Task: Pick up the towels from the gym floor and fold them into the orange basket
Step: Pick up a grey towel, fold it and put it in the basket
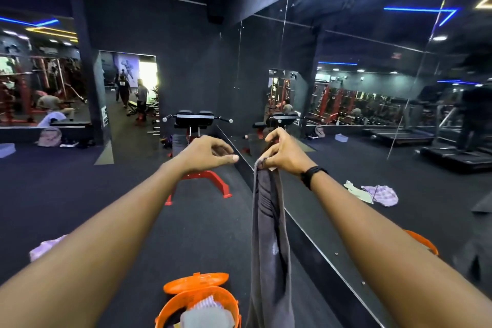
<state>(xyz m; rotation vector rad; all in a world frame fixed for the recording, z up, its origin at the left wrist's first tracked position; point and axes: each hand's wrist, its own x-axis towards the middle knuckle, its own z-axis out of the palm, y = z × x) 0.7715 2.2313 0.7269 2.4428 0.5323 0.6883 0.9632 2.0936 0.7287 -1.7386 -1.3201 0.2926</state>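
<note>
The right hand point(286, 153) pinches the top corner of a grey towel point(270, 242), which hangs straight down, long axis vertical, its lower end running out of view just right of the orange basket point(170, 311) on the near floor. The left hand point(206, 153) hovers just left of that corner, fingers loosely spread, holding nothing. The basket holds folded cloth; a lilac towel point(44, 246) lies on the floor at left.

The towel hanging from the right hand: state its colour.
Dark grey towel, plain with a small pale spot, pinched by the right hand; the head view shows it.
</note>
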